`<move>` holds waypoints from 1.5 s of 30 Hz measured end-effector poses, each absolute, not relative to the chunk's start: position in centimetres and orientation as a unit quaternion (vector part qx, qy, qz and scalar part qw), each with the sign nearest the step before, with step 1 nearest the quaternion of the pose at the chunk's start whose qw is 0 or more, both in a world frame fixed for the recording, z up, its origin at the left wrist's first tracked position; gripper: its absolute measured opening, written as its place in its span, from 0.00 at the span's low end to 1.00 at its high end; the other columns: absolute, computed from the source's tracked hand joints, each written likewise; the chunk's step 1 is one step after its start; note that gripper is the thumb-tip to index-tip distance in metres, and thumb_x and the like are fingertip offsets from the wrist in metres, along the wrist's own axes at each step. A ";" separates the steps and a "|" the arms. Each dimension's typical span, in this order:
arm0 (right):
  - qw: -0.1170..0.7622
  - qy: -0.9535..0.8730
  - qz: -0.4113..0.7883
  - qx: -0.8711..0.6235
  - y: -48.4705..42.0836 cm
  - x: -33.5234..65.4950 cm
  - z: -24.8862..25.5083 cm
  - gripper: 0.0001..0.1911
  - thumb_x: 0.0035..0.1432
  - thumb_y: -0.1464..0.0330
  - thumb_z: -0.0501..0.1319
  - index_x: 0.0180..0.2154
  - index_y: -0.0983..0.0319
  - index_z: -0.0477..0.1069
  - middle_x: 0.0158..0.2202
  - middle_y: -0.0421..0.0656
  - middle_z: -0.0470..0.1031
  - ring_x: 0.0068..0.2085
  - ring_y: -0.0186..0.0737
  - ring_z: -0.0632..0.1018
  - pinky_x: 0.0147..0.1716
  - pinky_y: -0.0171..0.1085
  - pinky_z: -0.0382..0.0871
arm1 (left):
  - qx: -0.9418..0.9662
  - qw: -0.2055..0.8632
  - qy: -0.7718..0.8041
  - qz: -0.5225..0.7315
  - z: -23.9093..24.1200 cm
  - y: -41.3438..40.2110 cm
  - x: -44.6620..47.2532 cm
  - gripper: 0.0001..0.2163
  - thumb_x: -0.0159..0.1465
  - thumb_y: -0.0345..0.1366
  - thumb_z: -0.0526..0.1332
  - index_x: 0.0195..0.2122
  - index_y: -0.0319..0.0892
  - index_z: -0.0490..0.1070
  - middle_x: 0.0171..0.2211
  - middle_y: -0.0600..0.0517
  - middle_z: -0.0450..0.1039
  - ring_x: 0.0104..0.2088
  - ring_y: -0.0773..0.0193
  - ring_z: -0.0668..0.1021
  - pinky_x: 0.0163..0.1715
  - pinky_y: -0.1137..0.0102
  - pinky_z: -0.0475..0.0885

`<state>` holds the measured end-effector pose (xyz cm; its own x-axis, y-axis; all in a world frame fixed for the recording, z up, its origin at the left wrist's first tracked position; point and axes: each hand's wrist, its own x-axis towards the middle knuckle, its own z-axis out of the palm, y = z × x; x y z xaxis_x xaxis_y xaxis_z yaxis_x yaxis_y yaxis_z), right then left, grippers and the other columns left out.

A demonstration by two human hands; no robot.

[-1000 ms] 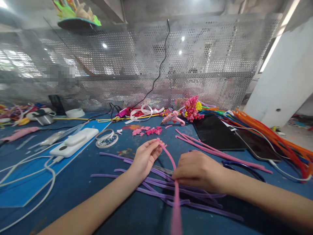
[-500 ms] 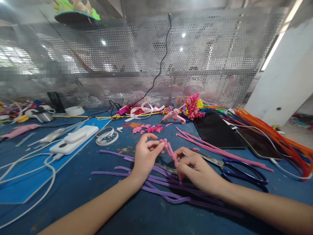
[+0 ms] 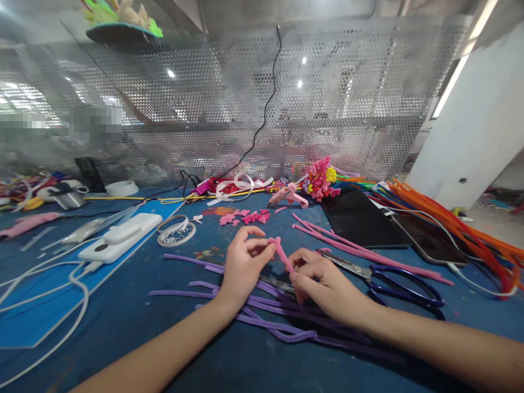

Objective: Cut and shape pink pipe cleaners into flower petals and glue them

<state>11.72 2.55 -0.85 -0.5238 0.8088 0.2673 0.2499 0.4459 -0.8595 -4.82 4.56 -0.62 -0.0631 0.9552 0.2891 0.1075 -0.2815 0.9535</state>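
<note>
A pink pipe cleaner stretches between my two hands, bent into small loops at its upper end. My left hand pinches the looped end between thumb and fingertips. Lower down, my right hand grips the other end, its fingers curled. Several purple pipe cleaners lie on the table beneath both hands. Scissors with dark blue handles rest partly open beside my right hand. Beyond the hands are small pink flower shapes and a few long pink pipe cleaners.
A pink glue gun and a pink-and-yellow flower bunch stand at the back. A black tablet, a phone and orange pipe cleaners occupy the right. At left are a white power bank, cables and tape rolls.
The two strands of the pink pipe cleaner between my hands now lie closer together, looking like one. Both hands keep their grip and have barely moved. The view has shifted slightly.
</note>
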 end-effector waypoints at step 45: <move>0.350 -0.768 0.417 -0.337 2.3 11.6 -1.1 0.19 0.56 0.75 0.51 0.15 0.64 0.68 0.30 0.40 0.66 0.35 0.32 0.70 0.36 0.32 0.60 | 0.589 0.358 0.469 0.552 -0.6 4.2 -4.6 0.11 0.52 0.34 0.63 0.33 0.43 0.59 0.25 0.55 0.76 0.27 0.65 0.79 0.27 0.75 0.71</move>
<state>11.63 2.31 -1.10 -0.5281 0.8096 0.2562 0.2266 0.4251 -0.8763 -4.62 4.20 -0.61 -0.0494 0.9481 0.3140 0.1565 -0.3031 0.9400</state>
